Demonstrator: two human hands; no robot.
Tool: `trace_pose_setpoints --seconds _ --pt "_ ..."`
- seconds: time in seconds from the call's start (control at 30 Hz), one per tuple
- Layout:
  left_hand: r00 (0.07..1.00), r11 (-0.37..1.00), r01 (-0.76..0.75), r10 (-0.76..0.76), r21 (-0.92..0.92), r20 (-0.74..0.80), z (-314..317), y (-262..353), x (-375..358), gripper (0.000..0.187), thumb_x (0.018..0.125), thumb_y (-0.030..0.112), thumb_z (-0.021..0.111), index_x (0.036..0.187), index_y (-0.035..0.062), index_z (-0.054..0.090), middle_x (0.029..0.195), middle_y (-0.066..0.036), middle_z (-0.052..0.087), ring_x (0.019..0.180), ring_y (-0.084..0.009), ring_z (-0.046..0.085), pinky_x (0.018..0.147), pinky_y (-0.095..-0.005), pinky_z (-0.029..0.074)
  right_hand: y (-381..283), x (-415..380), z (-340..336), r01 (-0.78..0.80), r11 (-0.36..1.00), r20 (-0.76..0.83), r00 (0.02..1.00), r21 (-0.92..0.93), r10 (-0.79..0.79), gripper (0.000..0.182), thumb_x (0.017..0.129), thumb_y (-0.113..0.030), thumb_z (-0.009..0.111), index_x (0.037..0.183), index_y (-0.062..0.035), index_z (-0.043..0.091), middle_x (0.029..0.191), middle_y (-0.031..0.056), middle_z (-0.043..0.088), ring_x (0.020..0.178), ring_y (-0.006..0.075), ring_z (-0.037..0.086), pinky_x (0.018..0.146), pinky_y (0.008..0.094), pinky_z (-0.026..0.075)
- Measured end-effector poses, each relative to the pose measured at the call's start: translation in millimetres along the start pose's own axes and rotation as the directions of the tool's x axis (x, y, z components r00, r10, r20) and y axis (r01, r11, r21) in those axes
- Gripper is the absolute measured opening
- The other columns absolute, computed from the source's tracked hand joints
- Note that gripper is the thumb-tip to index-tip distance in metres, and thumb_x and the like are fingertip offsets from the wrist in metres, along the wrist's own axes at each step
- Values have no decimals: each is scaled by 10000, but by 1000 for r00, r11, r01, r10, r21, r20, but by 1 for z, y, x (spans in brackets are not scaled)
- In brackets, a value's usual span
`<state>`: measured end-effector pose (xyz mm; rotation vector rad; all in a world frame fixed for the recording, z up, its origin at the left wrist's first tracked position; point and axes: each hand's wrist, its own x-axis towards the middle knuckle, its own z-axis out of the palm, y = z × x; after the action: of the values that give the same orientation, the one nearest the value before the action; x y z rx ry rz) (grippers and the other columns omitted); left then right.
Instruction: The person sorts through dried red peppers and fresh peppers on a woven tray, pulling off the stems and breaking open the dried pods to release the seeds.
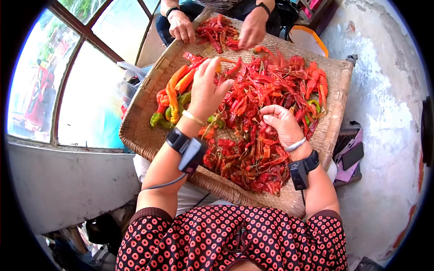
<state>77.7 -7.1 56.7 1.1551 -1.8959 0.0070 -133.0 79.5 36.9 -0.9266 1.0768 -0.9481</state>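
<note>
A woven tray (337,97) lies in front of me, heaped with dried red peppers (244,99). My left hand (209,90) is raised over the left part of the heap, fingers apart and holding nothing. Beside it lie larger orange peppers (173,92) and green peppers (159,119). Over the right middle of the heap, my right hand (282,125) has its thumb and index finger pinched together; whatever they hold, if anything, is too small to name. Darker dried peppers (253,165) spread below both hands toward the near edge.
Across the tray, another person's two hands (253,28) are at a small pile of red peppers (218,34). A window (86,86) is on the left, a whitewashed wall (384,90) on the right. A phone (352,155) lies on a stand right of the tray.
</note>
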Motion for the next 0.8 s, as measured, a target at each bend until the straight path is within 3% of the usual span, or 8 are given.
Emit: trace_pose_setpoints --seconds 0.07,0.17,0.23,0.37,0.43,0.5,0.63,0.8 --pt "957 956 150 -76 -253 280 2 9 -8 397 821 174 605 1153 -14 494 940 -94 607 874 -194 563 804 -312 447 2 1 -1 36 999 -27 999 36 -35 189 824 -63 542 1012 -48 556 829 5 599 721 68 571 601 186 463" --pt "508 618 696 -62 -366 859 4 34 -26 389 832 205 607 1143 -4 504 926 -49 606 827 -127 564 727 -265 467 0 0 4 76 994 -73 995 75 -71 190 824 -55 538 1013 -40 552 850 12 599 724 71 572 607 192 466" --pt "462 628 632 166 -454 872 18 36 -40 263 838 195 605 1022 13 562 782 16 568 661 -42 506 578 -199 434 -2 -1 4 58 994 -73 996 90 -51 190 827 -48 532 1015 -30 550 847 13 589 705 72 563 608 195 466" --pt "193 488 853 33 -184 981 12 32 -33 140 835 184 606 860 47 605 671 37 573 608 -36 532 537 -180 433 0 0 4 158 981 -118 982 116 -145 184 831 -55 538 1004 1 562 770 4 574 611 61 516 587 196 445" --pt "329 550 806 -107 -220 938 4 24 -18 183 842 196 593 958 55 609 693 33 583 601 -31 525 531 -186 433 -5 1 -1 228 973 -132 964 -21 -229 174 842 -81 536 985 11 569 764 -2 570 620 54 521 591 192 445" --pt "583 219 811 -381 -543 717 4 12 -9 296 843 212 586 1006 -31 545 758 -25 606 611 -57 516 536 -216 441 1 4 -4 222 963 -135 961 -151 -243 172 821 -101 554 970 -20 583 764 29 596 614 97 553 592 223 457" --pt "793 798 543 -386 -260 472 18 -21 -17 326 806 220 602 1032 -8 547 867 -134 632 676 -187 604 601 -295 476 12 2 6 387 282 201 833 -878 -515 175 749 -126 596 915 -80 565 855 95 556 753 268 579 631 355 482" --pt "853 999 -36 15 31 521 29 9 -38 357 699 212 646 1030 100 577 908 -120 585 856 -292 539 759 -378 444 25 7 17 367 162 245 831 -916 -499 291 711 -91 607 994 -86 539 949 96 518 762 284 579 640 364 493"
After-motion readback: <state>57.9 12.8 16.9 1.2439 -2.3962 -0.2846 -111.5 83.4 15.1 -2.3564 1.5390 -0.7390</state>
